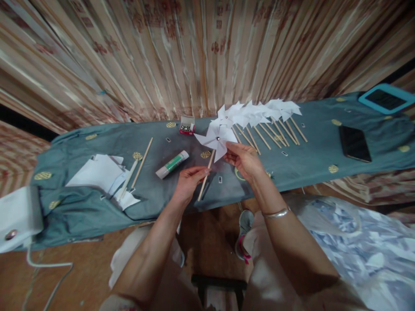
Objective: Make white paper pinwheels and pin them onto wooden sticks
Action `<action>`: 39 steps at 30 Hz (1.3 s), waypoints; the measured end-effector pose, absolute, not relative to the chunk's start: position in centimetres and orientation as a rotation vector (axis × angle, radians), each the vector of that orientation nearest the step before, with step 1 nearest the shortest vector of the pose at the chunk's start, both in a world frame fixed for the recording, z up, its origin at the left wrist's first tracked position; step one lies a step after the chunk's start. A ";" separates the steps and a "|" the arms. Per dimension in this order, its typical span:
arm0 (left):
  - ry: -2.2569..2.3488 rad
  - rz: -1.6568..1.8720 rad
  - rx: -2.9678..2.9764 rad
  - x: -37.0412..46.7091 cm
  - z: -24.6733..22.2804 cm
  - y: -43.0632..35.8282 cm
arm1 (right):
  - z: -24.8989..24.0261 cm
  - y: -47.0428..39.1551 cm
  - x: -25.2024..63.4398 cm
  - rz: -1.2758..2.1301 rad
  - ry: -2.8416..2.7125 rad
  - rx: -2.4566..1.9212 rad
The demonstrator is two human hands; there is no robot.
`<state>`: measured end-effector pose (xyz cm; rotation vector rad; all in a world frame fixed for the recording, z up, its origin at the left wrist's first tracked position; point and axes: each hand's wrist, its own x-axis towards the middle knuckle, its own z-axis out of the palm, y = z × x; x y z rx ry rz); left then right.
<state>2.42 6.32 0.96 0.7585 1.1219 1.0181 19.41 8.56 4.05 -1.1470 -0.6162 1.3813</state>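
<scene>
A white paper pinwheel (218,138) with a metal pin at its centre is held up above the cloth, its wooden stick (203,185) slanting down toward me. My left hand (192,179) pinches the stick between thumb and fingers, below the paper blades. With thumb and fingers closed, my right hand (241,159) grips the right-hand blade of the same pinwheel. Just behind lies a row of other white pinwheels (251,114) on wooden sticks, overlapping each other. A small open red box (187,126) of metal pins stands to the left, and a glue stick (172,164) lies nearer my left hand.
Cut white paper (97,172), a loose wooden stick (142,162) and a white pen-like rod (129,177) lie at the left. Beyond them sits a white device (21,218) with a cable. A black phone (355,144) and a blue-framed tablet (385,98) are at the right.
</scene>
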 end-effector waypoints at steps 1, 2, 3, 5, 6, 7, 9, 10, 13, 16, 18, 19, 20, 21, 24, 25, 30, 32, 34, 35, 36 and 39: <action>1.121 1.020 0.758 2.4 1.0 6.3 | 4.1 8.5 19.4 1.382 -0.615 -1.147; 1.119 1.020 0.758 2.4 1.0 6.3 | 4.1 8.5 19.3 1.385 -0.611 -1.150; 1.119 1.021 0.759 2.4 1.0 6.3 | 4.1 8.5 19.2 1.386 -0.608 -1.151; 1.121 1.020 0.757 2.5 1.0 6.4 | 4.2 8.4 19.2 1.392 -0.607 -1.151; 1.123 1.020 0.756 2.5 0.9 6.4 | 4.2 8.4 19.1 1.396 -0.610 -1.153; 1.125 1.021 0.757 2.5 0.9 6.4 | 4.3 8.4 19.1 1.397 -0.615 -1.154; 1.130 1.023 0.762 2.4 0.8 6.4 | 4.3 8.4 19.0 1.395 -0.627 -1.161; 1.131 1.023 0.767 2.4 0.8 6.4 | 4.3 8.4 19.0 1.394 -0.627 -1.166; 1.131 1.021 0.775 2.4 0.8 6.4 | 4.3 8.4 18.8 1.392 -0.619 -1.177; 1.126 1.022 0.765 2.4 0.9 6.4 | 4.3 8.4 18.7 1.385 -0.626 -1.191; 1.119 1.025 0.756 2.5 0.9 6.3 | 4.3 8.3 18.6 1.376 -0.642 -1.209; 1.117 1.027 0.751 2.5 0.9 6.3 | 4.3 8.3 18.6 1.373 -0.653 -1.220; 1.115 1.029 0.746 2.5 0.9 6.3 | 4.3 8.2 18.6 1.372 -0.664 -1.229; 1.113 1.031 0.739 2.6 0.9 6.4 | 4.3 8.2 18.5 1.369 -0.677 -1.235; 1.116 1.039 0.722 2.6 1.0 6.4 | 4.3 8.0 18.5 1.358 -0.733 -1.238; 1.119 1.041 0.719 2.6 1.1 6.4 | 4.2 8.0 18.5 1.353 -0.758 -1.235; 1.121 1.044 0.717 2.5 1.4 6.4 | 4.4 8.2 19.8 1.254 -0.797 -1.175; 1.119 1.039 0.708 2.5 1.5 6.4 | 4.5 8.5 20.5 1.165 -0.765 -1.157; 1.122 1.032 0.712 2.5 1.5 6.4 | 4.5 8.8 21.2 1.038 -0.739 -1.178; 1.126 1.028 0.719 2.5 1.5 6.4 | 4.4 9.0 21.5 0.975 -0.733 -1.199; 1.128 1.026 0.727 2.5 1.4 6.3 | 4.3 9.1 21.7 0.927 -0.734 -1.219; 1.127 1.020 0.736 2.5 1.3 6.4 | 3.8 9.4 21.8 0.906 -0.750 -1.245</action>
